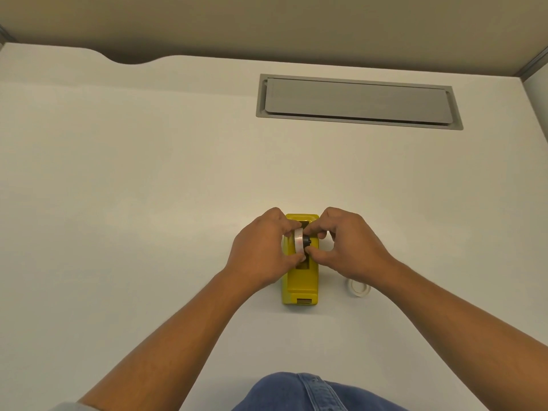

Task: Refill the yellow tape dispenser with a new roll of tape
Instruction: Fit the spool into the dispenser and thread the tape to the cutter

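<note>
The yellow tape dispenser (pixel 301 281) lies on the white table, its long axis pointing away from me. Just above its open slot, my left hand (pixel 261 252) grips a roll of clear tape (pixel 299 241) held on edge. My right hand (pixel 345 247) pinches a dark hub (pixel 307 241) at the roll's centre, thumb and forefinger closed on it. Both hands cover the dispenser's middle part. A white empty tape core (pixel 358 288) lies flat on the table to the right of the dispenser, partly behind my right wrist.
A grey rectangular cable hatch (pixel 358 101) is set flush into the white table (pixel 148 188) at the back right. The table's far edge has a curved cut-out at the back left. My blue jeans show at the bottom edge.
</note>
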`<control>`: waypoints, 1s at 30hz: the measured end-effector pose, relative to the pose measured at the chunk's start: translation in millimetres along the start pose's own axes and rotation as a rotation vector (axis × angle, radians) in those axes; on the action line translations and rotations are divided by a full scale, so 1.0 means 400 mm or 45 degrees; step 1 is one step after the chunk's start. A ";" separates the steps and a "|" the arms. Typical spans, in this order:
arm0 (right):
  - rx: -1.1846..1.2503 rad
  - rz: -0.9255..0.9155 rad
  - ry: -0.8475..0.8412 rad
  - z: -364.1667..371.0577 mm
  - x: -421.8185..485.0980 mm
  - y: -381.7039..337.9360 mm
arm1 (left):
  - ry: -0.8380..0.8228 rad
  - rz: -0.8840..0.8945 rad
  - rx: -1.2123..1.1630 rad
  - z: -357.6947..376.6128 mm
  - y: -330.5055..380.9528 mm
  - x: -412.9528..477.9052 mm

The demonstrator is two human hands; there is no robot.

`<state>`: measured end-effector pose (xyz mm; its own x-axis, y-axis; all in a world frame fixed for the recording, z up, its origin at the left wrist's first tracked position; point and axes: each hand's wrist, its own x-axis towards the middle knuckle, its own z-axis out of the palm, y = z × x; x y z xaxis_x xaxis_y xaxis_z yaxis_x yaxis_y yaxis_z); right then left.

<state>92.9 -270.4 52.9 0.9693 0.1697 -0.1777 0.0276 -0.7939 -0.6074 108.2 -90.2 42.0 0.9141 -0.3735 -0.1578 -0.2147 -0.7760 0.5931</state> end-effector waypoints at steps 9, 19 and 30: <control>-0.045 0.019 0.027 0.012 -0.024 0.007 | 0.030 0.061 0.118 0.001 0.009 0.005; 0.013 0.043 0.115 0.020 -0.043 0.010 | 0.047 0.038 0.086 0.004 0.001 -0.004; -0.071 0.013 0.082 0.023 -0.047 -0.002 | 0.046 0.035 0.049 0.014 -0.004 -0.019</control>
<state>72.5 -267.4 49.5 0.9834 0.1245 -0.1323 0.0292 -0.8271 -0.5613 99.8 -88.9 37.9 0.9193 -0.3771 -0.1130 -0.2525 -0.7850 0.5657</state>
